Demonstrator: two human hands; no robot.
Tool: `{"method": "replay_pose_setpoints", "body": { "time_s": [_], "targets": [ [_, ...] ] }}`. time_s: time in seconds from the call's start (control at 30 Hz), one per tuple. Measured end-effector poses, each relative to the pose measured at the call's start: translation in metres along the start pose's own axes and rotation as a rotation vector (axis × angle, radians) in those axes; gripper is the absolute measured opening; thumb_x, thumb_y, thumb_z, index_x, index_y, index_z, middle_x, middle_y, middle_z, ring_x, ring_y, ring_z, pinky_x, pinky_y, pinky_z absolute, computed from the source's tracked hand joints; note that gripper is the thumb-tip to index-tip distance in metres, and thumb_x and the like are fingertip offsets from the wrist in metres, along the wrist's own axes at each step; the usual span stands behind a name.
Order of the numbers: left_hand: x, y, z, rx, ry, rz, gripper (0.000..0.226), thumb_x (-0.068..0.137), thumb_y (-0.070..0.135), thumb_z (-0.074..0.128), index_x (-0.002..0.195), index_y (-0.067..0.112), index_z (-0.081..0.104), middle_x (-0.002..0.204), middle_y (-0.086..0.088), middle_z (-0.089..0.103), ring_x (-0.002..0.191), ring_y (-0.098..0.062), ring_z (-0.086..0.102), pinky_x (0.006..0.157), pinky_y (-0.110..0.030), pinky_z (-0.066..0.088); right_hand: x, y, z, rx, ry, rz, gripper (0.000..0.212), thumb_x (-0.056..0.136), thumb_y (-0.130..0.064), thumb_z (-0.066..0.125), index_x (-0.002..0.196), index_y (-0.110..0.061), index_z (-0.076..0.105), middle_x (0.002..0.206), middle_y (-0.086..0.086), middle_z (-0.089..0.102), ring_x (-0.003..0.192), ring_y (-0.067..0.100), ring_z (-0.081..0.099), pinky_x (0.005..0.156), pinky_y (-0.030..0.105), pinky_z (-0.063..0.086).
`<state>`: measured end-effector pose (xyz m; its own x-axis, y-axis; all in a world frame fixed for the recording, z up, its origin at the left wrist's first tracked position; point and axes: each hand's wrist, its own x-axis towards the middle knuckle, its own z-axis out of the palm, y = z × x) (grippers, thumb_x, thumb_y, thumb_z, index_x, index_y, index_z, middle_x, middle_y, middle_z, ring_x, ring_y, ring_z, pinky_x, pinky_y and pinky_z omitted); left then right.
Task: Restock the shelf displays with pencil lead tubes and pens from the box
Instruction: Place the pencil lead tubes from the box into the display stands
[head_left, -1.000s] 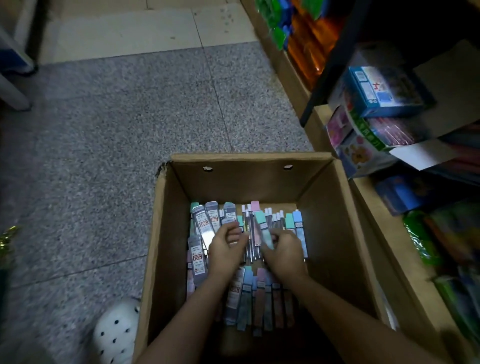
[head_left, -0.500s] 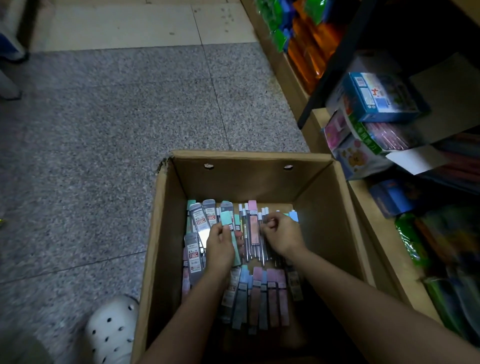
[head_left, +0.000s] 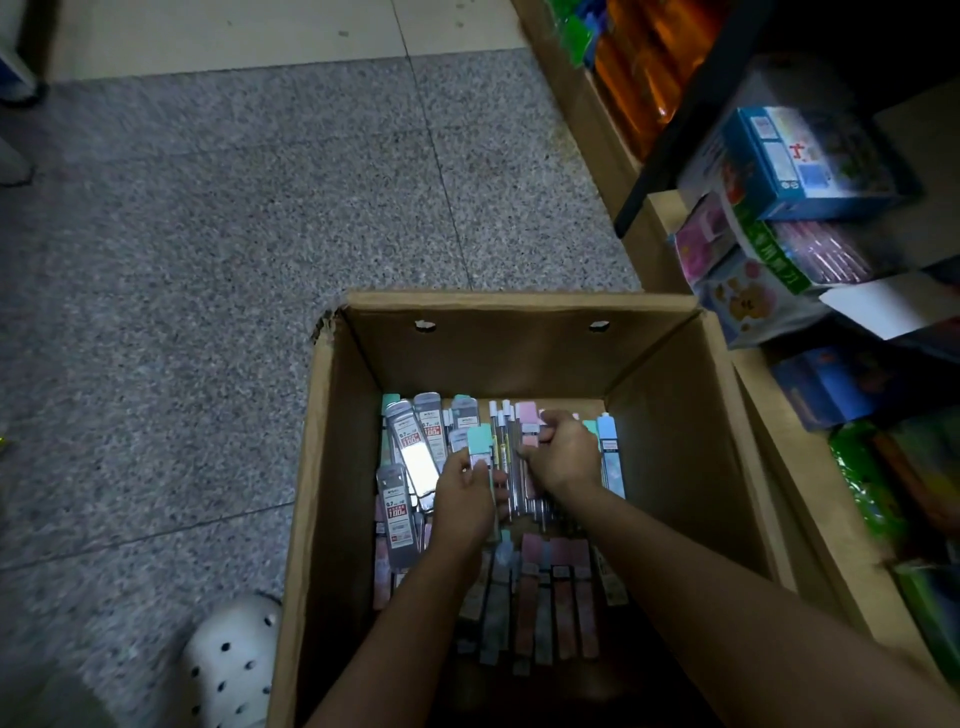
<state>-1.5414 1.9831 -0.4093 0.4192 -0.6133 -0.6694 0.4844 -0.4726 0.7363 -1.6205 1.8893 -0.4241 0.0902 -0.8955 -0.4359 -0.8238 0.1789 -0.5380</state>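
Left hand (head_left: 464, 499) lifted — pinching teal-capped tube (head_left: 481, 452), right hand (head_left: 563, 454) curled on pens (head_left: 530, 470)

A white perforated clog (head_left: 228, 665) rests on grey speckled floor (head_left: 208, 249).

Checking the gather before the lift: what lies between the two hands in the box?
In the head view, thin clear pens with white caps stand between the left hand, which holds a mint-capped tube, and the right hand.

"0.7", "100" on lead tubes (head_left: 410, 441)
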Motion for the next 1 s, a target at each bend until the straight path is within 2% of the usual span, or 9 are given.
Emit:
{"method": "replay_pose_setpoints", "body": {
  "time_s": [0.1,0.2,0.3,0.4,0.53,0.63,0.73,0.87,1.0],
  "targets": [
    [-0.004,0.005,0.002,-0.028,0.022,-0.028,0.016,0.103,0.008,0.036,0.117,0.01,0.043,0.076,-0.01,0.052,0.058,-0.017,0.043,0.053,-0.028,0.035,-0.006,0.006,-0.004,0.015,-0.02,-0.025,0.037,0.081,0.004,0.068,0.116,-0.007,0.065,0.089,0.003,0.064,0.097,0.025,0.064,0.077,0.024,0.047],
    [-0.018,0.013,0.002,0.013,-0.008,-0.031,0.016,0.103,0.007,0.036,0.107,0.021,0.044,0.077,-0.01,0.054,0.058,-0.015,0.044,0.053,-0.027,0.036,-0.023,0.011,-0.004,-0.019,-0.038,-0.064,0.044,0.079,0.012,0.059,0.116,-0.011,0.064,0.105,0.006,0.066,0.091,0.018,0.06,0.071,0.019,0.047],
    [-0.035,0.02,-0.004,0.071,-0.034,-0.031,0.023,0.103,0.008,0.037,0.095,0.027,0.046,0.081,-0.011,0.058,0.062,-0.017,0.049,0.054,-0.029,0.042,-0.043,0.015,-0.003,-0.048,-0.047,-0.09,0.037,0.084,0.0,0.065,0.117,-0.017,0.06,0.113,0.005,0.063,0.096,0.018,0.06,0.074,0.022,0.049],
    [-0.042,0.024,-0.012,0.073,-0.033,-0.016,0.013,0.103,0.009,0.037,0.111,0.014,0.047,0.082,-0.012,0.057,0.063,-0.019,0.048,0.056,-0.031,0.041,-0.055,0.02,-0.007,-0.02,-0.027,-0.106,0.033,0.087,-0.012,0.068,0.117,-0.018,0.057,0.118,0.005,0.059,0.101,0.019,0.059,0.079,0.022,0.045],
    [-0.038,0.021,-0.023,0.079,0.005,0.005,0.013,0.103,0.009,0.041,0.112,0.009,0.049,0.087,-0.014,0.059,0.068,-0.018,0.052,0.057,-0.029,0.043,-0.054,0.024,-0.014,0.001,-0.025,-0.104,0.033,0.088,-0.017,0.069,0.119,-0.015,0.057,0.115,0.006,0.063,0.102,0.021,0.061,0.089,0.035,0.052],
    [-0.032,0.016,-0.025,0.133,0.021,-0.017,0.014,0.1,0.009,0.046,0.111,0.011,0.054,0.09,-0.012,0.064,0.073,-0.018,0.058,0.058,-0.027,0.048,-0.048,0.023,-0.015,-0.008,-0.028,-0.103,0.035,0.089,-0.019,0.069,0.121,-0.015,0.056,0.114,0.006,0.064,0.101,0.021,0.061,0.086,0.031,0.051],
    [-0.024,0.009,-0.02,0.136,0.032,-0.045,0.017,0.098,0.004,0.05,0.107,0.017,0.053,0.094,-0.012,0.064,0.075,-0.019,0.058,0.064,-0.033,0.051,-0.042,0.019,-0.009,-0.039,-0.025,-0.109,0.04,0.089,-0.02,0.068,0.126,-0.018,0.053,0.116,0.005,0.064,0.103,0.02,0.062,0.084,0.028,0.051],
    [-0.013,-0.002,-0.01,0.143,0.044,-0.04,0.023,0.096,0.001,0.051,0.1,0.023,0.05,0.091,-0.014,0.061,0.071,-0.021,0.054,0.068,-0.038,0.046,-0.035,0.013,0.003,-0.137,-0.007,-0.114,0.044,0.086,-0.022,0.071,0.126,-0.016,0.053,0.116,0.005,0.062,0.103,0.02,0.06,0.081,0.029,0.051],
    [-0.011,-0.008,-0.004,0.128,0.05,-0.042,0.026,0.095,-0.004,0.049,0.093,0.022,0.048,0.092,-0.016,0.059,0.07,-0.021,0.055,0.06,-0.03,0.045,-0.027,0.011,0.013,-0.162,-0.005,-0.079,0.027,0.091,-0.015,0.064,0.117,-0.012,0.058,0.109,0.007,0.064,0.093,0.019,0.061,0.076,0.027,0.052]
  ]
}}
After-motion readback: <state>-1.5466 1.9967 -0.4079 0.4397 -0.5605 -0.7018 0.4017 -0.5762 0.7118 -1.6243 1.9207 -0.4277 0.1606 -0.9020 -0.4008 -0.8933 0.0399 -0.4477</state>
